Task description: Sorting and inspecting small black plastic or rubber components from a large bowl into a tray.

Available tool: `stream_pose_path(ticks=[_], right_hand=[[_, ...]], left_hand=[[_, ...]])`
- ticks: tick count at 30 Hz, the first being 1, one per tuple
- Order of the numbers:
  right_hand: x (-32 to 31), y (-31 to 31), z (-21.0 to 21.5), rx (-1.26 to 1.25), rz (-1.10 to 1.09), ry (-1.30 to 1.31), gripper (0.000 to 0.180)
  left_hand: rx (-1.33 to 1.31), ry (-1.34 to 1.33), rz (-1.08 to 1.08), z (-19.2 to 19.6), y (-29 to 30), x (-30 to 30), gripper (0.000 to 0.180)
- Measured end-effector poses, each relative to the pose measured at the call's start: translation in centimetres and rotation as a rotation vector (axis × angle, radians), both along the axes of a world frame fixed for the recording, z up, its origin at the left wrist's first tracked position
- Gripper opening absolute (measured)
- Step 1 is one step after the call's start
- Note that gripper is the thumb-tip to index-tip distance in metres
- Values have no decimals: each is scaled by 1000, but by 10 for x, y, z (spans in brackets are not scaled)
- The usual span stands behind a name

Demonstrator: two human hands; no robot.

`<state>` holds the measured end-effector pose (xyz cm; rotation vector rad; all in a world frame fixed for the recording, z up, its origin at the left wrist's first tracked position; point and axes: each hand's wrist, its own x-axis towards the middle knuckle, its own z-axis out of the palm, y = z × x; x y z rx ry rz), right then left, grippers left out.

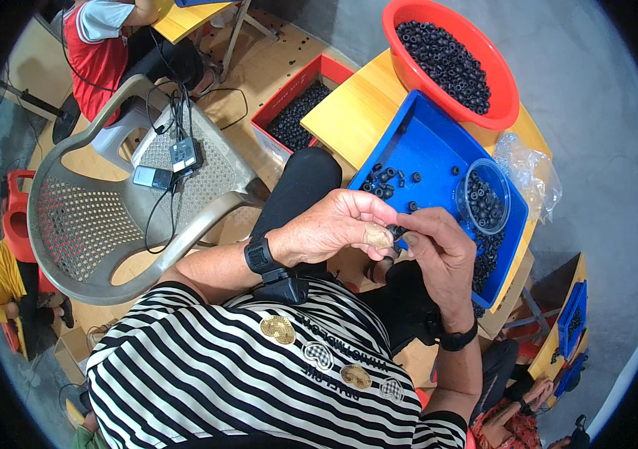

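Chair of grey plastic stood well to the left of the blue tray, with a few small devices and cables lying on its perforated seat. Nearer the tray, still on its left, a red bin sat on the floor, holding a heap of small black rings.

Just below the tray's near edge the two hands met. The left hand was curled narrow, its thumb and fingertips pinched on a small black ring; the right hand closed on the same piece from the other side, fingers bent tight around it. The ring looked light, stiff and rubbery or plastic, small enough to slip away easily, so it was best gripped by its outer rim between thumb and forefinger, as both hands appeared to do. Each wrist wore a black band.

The tray itself rested tilted on a yellow table, with loose black rings scattered over its floor and more gathered along its right wall. Inside the tray, toward its right side, a clear round tub was part-filled with the same rings. Above the tray, touching its far corner, a red basin held a deep pile of them. To the tray's right lay a crumpled clear plastic bag.
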<state>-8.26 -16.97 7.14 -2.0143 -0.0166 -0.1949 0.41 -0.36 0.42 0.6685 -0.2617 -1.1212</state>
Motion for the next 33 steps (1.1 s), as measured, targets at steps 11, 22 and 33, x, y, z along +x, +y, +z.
stream_pose_path(ticks=[11, 22, 33], right_hand=[[0, 5, -2, -144, -1, -146, 27], [1, -2, 4, -134, 50, -66, 25], [1, -1, -3, -129, 93, -79, 27]], left_hand=[[41, -59, 7, 0, 0, -1, 26], [28, -98, 1, 2, 1, -3, 26], [57, -97, -12, 3, 1, -4, 18]])
